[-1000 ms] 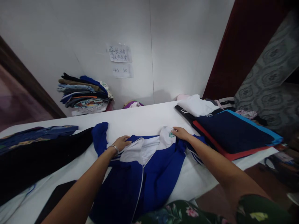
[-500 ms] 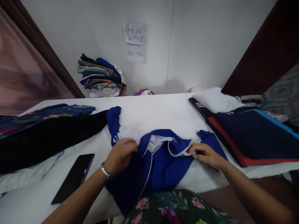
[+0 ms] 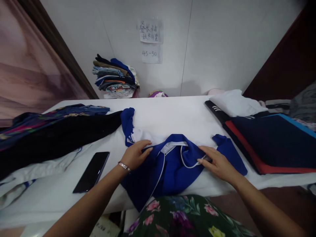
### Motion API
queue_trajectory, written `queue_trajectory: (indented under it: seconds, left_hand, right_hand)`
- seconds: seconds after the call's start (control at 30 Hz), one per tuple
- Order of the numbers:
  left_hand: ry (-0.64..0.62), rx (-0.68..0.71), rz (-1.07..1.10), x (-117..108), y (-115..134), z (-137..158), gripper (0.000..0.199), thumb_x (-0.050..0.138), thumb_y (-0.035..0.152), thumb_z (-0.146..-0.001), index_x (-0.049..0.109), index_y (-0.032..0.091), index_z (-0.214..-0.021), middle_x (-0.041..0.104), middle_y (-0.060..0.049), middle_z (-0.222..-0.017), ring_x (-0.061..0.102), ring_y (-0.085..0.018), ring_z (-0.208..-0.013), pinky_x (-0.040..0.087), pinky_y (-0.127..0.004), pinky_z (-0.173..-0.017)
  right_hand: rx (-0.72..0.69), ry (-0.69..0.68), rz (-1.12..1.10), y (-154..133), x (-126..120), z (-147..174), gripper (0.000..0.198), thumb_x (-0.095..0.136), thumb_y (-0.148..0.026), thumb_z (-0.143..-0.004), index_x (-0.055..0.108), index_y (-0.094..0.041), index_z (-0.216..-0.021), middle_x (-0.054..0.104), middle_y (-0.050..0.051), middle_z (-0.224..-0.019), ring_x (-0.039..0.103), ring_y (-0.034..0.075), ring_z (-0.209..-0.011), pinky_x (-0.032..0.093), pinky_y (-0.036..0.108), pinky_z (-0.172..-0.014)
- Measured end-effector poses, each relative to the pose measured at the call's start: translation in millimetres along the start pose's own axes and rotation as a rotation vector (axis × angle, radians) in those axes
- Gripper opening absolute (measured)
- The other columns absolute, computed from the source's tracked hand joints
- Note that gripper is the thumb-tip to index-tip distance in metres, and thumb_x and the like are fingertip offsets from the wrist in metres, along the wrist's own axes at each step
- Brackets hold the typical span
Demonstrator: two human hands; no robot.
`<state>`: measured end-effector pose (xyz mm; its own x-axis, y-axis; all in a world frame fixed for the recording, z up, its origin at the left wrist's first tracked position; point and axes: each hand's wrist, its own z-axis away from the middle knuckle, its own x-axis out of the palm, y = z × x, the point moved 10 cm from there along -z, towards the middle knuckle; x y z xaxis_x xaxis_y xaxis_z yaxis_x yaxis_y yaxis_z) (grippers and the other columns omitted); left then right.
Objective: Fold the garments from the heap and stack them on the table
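Note:
A blue jacket [image 3: 182, 179] with white piping lies on the table, its collar toward the far side. At its left shoulder my left hand [image 3: 137, 154] rests with the thumb apart from the fingers. My right hand [image 3: 216, 162] touches the opposite shoulder beside the collar, thumb and fingers spread. The jacket's white-and-blue sleeves stick out to both sides, one blue cuff [image 3: 127, 123] at the far left and another blue sleeve end [image 3: 229, 153] right of my right hand. The jacket's lower part runs down against my floral clothing.
A black phone [image 3: 92, 171] lies left of my left forearm. Dark garments [image 3: 61, 133] cover the table's left side. Folded dark clothes [image 3: 266, 141] and a white cloth bundle [image 3: 238, 102] sit on the right. Folded clothes [image 3: 115, 79] are stacked by the wall, near paper notes [image 3: 151, 39].
Both hands have loosened from a pinch on the jacket's shoulders to spread fingers. The collar lies a little flatter. The whole view has shifted slightly.

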<state>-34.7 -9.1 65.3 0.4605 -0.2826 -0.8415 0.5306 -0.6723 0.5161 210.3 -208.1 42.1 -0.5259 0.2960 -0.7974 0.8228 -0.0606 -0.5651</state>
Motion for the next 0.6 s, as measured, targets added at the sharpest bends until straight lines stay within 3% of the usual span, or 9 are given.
queue_trajectory:
  seconds: [0.1,0.2,0.4,0.5,0.6]
  left_hand:
    - [0.087,0.158,-0.21,5,30,3,0.031,0.049,0.042,-0.09,0.066,0.021,-0.105,0.067,-0.008,-0.114,0.059,-0.024,-0.108,0.044,-0.04,-0.098]
    - [0.006,0.207,-0.326,27,44,3,0.03,0.052,0.043,-0.089,0.065,0.02,-0.104,0.068,-0.009,-0.106,0.06,-0.025,-0.1,0.045,-0.04,-0.09]
    - [-0.181,-0.022,-0.514,63,13,-9,0.027,0.049,0.037,-0.091,0.065,0.016,-0.097,0.066,-0.011,-0.095,0.062,-0.026,-0.092,0.045,-0.036,-0.075]
    - [-0.202,-0.124,-0.518,57,-1,-16,0.03,0.04,0.034,-0.095,0.065,0.018,-0.095,0.068,-0.009,-0.095,0.064,-0.024,-0.091,0.043,-0.032,-0.069]
    - [-0.149,-0.193,-0.496,36,-6,-21,0.032,0.038,0.037,-0.094,0.066,0.02,-0.092,0.069,-0.008,-0.095,0.065,-0.024,-0.09,0.041,-0.031,-0.066]
  right_hand:
    - [-0.115,0.043,0.133,-19,8,6,0.049,0.058,-0.046,-0.087,0.054,-0.027,-0.132,0.055,0.01,-0.136,0.049,0.03,-0.127,0.041,0.052,-0.105]
    - [-0.202,0.077,0.198,-34,19,12,0.047,0.056,-0.043,-0.088,0.055,-0.026,-0.132,0.052,0.01,-0.14,0.043,0.031,-0.132,0.039,0.052,-0.106]
    - [-0.165,0.056,0.287,-39,34,12,0.048,0.054,-0.044,-0.089,0.056,-0.021,-0.131,0.058,0.014,-0.132,0.052,0.03,-0.122,0.039,0.053,-0.102]
    - [-0.13,0.037,0.31,-33,35,11,0.047,0.052,-0.039,-0.09,0.055,-0.016,-0.131,0.059,0.014,-0.13,0.053,0.029,-0.121,0.039,0.049,-0.101]
    - [-0.095,0.038,0.302,-26,35,11,0.05,0.051,-0.031,-0.088,0.049,-0.016,-0.136,0.061,0.014,-0.126,0.054,0.028,-0.117,0.04,0.047,-0.099]
